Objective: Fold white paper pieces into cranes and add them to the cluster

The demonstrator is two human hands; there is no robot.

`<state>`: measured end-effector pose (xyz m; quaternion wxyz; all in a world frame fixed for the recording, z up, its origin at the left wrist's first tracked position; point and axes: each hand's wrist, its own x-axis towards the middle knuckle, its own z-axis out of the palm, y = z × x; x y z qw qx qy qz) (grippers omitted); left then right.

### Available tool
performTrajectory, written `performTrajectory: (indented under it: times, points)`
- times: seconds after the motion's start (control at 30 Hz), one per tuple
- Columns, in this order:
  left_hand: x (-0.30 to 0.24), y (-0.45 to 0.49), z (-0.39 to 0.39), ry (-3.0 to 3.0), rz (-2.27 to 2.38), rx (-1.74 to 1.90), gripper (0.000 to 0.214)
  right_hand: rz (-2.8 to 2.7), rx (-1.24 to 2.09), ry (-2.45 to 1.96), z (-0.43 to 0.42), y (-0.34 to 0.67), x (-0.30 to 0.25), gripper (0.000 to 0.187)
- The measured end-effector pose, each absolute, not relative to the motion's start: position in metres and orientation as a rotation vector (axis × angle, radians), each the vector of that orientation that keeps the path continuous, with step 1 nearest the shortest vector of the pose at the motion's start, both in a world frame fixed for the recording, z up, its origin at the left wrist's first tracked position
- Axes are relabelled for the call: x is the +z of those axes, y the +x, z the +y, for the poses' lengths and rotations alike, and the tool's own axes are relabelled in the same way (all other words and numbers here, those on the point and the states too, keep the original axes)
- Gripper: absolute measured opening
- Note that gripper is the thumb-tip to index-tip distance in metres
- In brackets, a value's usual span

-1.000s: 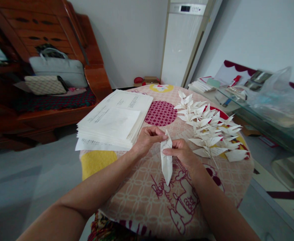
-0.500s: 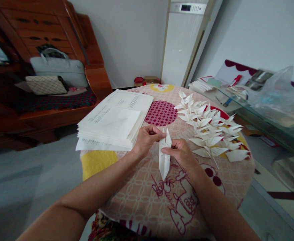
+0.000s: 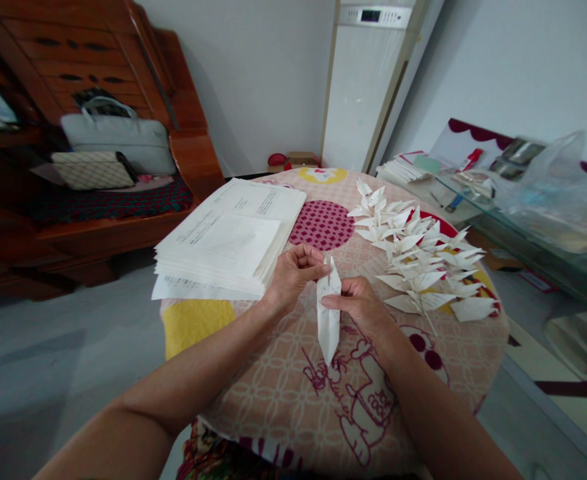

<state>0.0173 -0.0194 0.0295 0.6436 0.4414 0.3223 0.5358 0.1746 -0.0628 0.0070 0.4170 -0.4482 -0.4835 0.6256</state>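
Observation:
Between my two hands, above the cloth-covered round table (image 3: pixel 273 373), is a narrow piece of folded white paper (image 3: pixel 329 327) with pointed ends. My left hand (image 3: pixel 297 272) pinches its upper left edge between thumb and fingers. Lower down on the other side, my right hand (image 3: pixel 357 301) grips it, with the thumb across the front and the fingers behind, mostly hidden. To the right lie several finished folded paper cranes (image 3: pixel 413 257), bunched together with wings spread. A thick stack of printed paper (image 3: pixel 223 233) sits to the left, with a smaller blank sheet on top.
Past the table's right side stands a glass shelf (image 3: pixel 538 250) with a plastic bag (image 3: pixel 548 193), papers and metal containers. On the left, a wooden bench (image 3: pixel 193 160) holds a grey handbag (image 3: pixel 118 140). A tall white air conditioner (image 3: pixel 363 93) stands behind the table.
The folded paper has tipped slightly, its lower point a little closer to me. Both hands keep their hold in nearly the same place.

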Motion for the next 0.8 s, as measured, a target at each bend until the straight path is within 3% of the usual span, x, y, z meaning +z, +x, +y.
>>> performTrajectory:
  times: [0.27,0.57,0.8]
  points:
    - [0.031,0.017,-0.018,0.901,0.711,1.169,0.045,-1.202,1.651,-1.142,-0.062,0.175,0.010,0.020]
    - [0.026,0.018,-0.016,0.940,0.760,1.251,0.039,-1.100,1.731,-1.136,-0.062,0.173,0.011,0.020]
    - [0.020,0.017,-0.012,1.132,0.805,0.872,0.039,-1.069,1.658,-1.146,-0.059,0.175,0.008,0.020]
